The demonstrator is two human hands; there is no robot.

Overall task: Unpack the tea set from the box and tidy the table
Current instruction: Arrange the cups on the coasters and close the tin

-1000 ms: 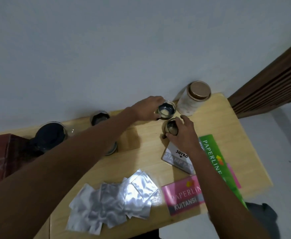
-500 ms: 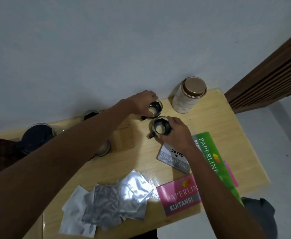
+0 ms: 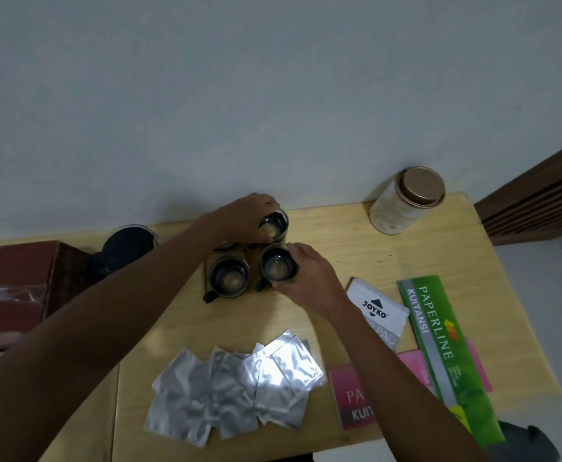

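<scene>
**Cups gathered at the back of the table**

Both cups have shifted leftward since a second ago, joining a third cup. My left hand wraps the far cup; my right hand clasps the near cup. Arranging is under way; next I'd release them, then clear the foil packets. The box sits at left.

A light wooden table stands against the wall. On it lie foil packets, receipt books, a stamp-pad box, a canister, dark cups and a maroon box.
</scene>
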